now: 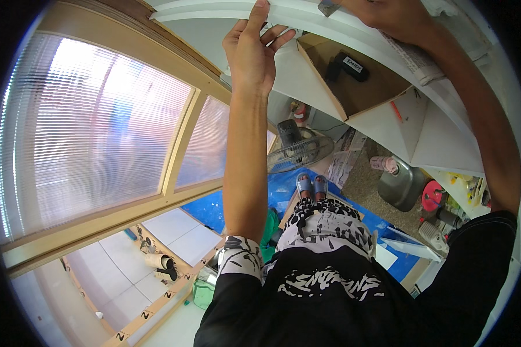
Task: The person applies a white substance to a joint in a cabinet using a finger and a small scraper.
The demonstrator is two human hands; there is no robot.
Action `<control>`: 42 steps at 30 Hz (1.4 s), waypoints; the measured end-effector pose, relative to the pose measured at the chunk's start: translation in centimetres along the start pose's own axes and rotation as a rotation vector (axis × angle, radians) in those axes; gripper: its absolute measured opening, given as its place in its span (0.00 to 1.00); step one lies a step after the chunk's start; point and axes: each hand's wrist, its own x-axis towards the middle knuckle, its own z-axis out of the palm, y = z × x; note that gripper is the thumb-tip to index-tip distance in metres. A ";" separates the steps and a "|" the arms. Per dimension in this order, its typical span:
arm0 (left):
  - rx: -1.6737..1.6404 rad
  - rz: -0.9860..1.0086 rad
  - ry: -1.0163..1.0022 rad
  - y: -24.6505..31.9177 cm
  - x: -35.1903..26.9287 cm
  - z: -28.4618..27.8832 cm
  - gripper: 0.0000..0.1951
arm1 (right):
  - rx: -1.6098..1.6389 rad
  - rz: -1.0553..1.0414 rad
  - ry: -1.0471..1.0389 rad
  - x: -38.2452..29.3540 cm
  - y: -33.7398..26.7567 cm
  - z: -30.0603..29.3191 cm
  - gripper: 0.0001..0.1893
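A white curved panel edge (304, 15) runs across the top of the view. My left hand (258, 52) is raised to it, thumb against its face and the other fingers spread behind. My right hand (386, 17) is at the upper right, bent over a small greyish block (328, 8) at the same edge; the fingertips are partly cut off by the frame. Folded newspaper (412, 60) lies under my right wrist. Below the edge, an open cardboard box (373, 93) on a white shelf (304, 73) holds a black case with a label.
A wood-framed ribbed translucent panel (108, 130) stands at left. A fan (299, 147) is on the floor by a blue sheet (247, 208). At right are a metal basin (401, 186), a pink bottle (384, 164) and a red round lid (433, 196). An orange pen-like item (396, 111) lies beside the box.
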 end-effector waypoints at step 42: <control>-0.057 0.083 -0.050 0.0 -0.3 0.2 0.13 | 0.088 0.019 -0.012 -0.5 0.9 -0.5 0.14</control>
